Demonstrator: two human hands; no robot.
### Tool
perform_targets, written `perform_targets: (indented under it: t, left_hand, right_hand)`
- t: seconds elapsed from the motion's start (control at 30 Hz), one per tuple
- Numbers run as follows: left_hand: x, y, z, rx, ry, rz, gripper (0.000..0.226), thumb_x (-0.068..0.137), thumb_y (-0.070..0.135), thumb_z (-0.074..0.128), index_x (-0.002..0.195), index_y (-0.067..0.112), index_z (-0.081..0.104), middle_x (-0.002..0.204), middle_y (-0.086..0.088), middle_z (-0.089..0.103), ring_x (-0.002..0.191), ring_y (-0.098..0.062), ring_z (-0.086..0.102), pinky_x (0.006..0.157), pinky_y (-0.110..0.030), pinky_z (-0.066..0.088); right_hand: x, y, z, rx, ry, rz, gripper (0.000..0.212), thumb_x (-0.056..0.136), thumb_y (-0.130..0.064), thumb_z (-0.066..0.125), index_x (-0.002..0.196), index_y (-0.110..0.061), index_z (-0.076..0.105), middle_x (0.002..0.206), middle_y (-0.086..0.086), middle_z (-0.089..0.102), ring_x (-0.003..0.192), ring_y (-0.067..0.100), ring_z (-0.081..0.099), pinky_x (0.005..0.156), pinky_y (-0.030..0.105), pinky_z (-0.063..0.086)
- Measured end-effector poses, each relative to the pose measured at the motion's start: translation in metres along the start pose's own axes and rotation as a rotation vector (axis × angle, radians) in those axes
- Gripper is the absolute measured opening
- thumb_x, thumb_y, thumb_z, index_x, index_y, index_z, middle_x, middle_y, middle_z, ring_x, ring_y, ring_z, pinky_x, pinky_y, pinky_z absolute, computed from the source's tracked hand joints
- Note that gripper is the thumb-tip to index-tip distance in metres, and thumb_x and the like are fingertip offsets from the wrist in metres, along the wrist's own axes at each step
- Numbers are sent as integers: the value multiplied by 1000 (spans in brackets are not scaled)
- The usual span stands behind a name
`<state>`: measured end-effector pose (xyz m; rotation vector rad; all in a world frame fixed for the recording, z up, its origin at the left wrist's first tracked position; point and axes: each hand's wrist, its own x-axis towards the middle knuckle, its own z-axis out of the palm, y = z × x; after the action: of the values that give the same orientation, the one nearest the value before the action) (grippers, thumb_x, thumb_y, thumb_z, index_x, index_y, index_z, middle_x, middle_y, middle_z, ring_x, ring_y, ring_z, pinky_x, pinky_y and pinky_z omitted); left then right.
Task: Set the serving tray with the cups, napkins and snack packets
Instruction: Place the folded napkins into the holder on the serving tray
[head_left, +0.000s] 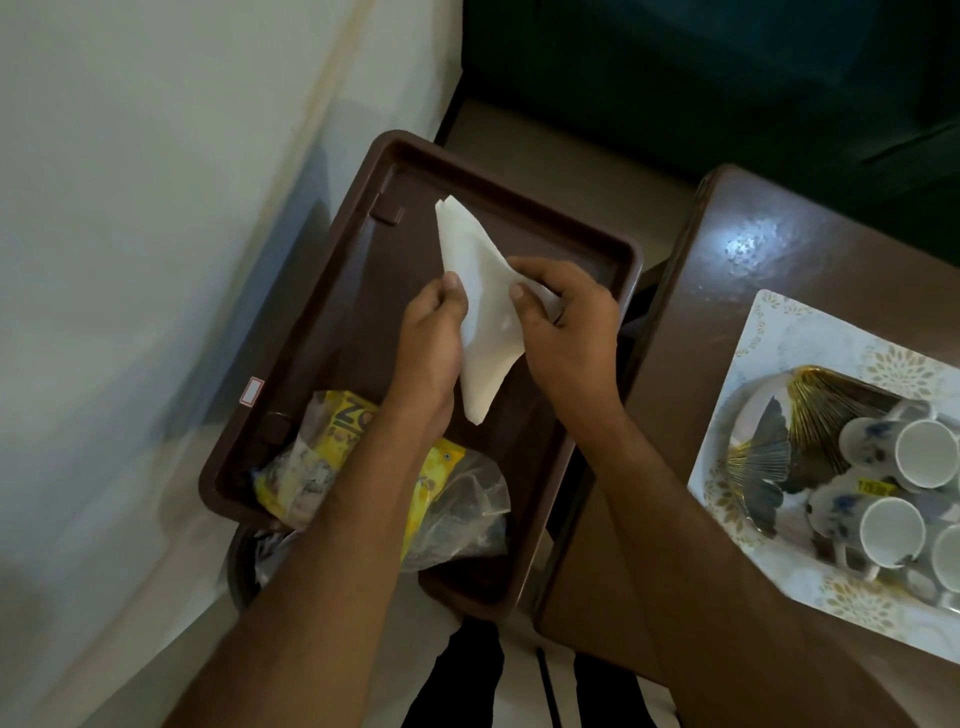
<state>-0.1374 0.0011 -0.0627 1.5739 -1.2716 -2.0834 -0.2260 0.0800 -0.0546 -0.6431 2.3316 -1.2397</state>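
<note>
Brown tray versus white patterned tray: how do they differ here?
The brown tray is plain, dark and deep-rimmed; the white tray is flat with gold floral motifs. The brown tray holds a yellow snack packet; the white tray holds the cups. Both are rectangular.

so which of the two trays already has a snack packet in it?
The brown tray under both hands: a yellow snack packet lies at its near end. The white patterned tray on the table to the right holds only cups and a gold fan-shaped piece.

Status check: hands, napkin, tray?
Left hand and right hand both gripping white napkin above brown tray. Yellow snack packet in tray. Cups on table, nothing blocking.
</note>
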Motion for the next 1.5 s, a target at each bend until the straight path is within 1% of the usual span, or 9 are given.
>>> perform_targets:
  t: [0.17,0.4,0.53,0.63,0.77,0.87,1.03,1.33,1.5]
  left_hand:
    - [-9,-2,7,11,35,34,23,108,24,55,112,8,71,109,-10,78,103,-30,75,89,-47,63]
    - [-23,-10,22,31,47,85,9,101,22,68,106,18,74,102,1,80,94,-17,78,83,-40,66]
    - [-33,-14,41,-25,51,128,39,98,18,71,132,28,55,113,4,78,96,-10,79,80,-34,67]
    - [-43,-18,57,-67,36,154,45,102,13,62,125,45,41,114,0,77,98,-15,78,83,-39,67]
    - [-59,-24,86,14,-16,212,28,104,8,54,106,34,63,117,1,75,109,-25,73,91,-52,64]
    - [-71,-31,111,8,-52,202,32,104,3,54,103,27,74,118,2,75,111,-20,73,91,-43,65]
    - [-92,-44,156,13,-165,188,41,103,-4,54,109,31,75,115,14,75,105,-4,74,80,-24,63]
    - [-134,-81,247,75,-372,155,54,101,-9,53,127,36,68,119,22,73,111,-3,72,79,-26,63]
    - [-162,-107,302,74,-448,143,57,100,-12,51,136,31,63,132,13,69,120,-13,70,86,-32,64]
  right_hand:
    - [-1,-1,-16,14,-11,48,37,100,-1,60,134,-12,67,135,2,68,122,11,60,102,33,58]
    - [-8,3,-36,90,-32,74,34,100,-7,64,132,-14,70,135,1,70,124,15,64,104,41,58]
    - [-15,13,-55,155,-21,52,32,98,-1,63,124,-16,75,126,-2,72,118,14,66,96,42,62]
    - [-19,23,-73,144,27,35,26,98,0,64,113,-15,79,118,-8,70,112,8,65,93,34,62]
    - [-24,38,-107,181,13,66,23,95,-6,70,114,-15,79,121,-3,71,113,12,65,93,35,60]
    - [-29,49,-138,186,-27,51,29,89,-7,77,117,-16,78,120,-2,74,113,12,67,95,41,59]
    - [-42,69,-192,211,-8,91,42,86,-4,81,125,-14,74,125,0,73,116,12,68,97,36,60]
    - [-63,112,-292,116,153,129,45,86,-7,81,128,-19,72,128,-3,69,117,16,65,99,45,60]
    - [-78,142,-345,3,228,120,51,81,-10,85,129,-21,70,128,-5,69,112,4,56,97,16,49]
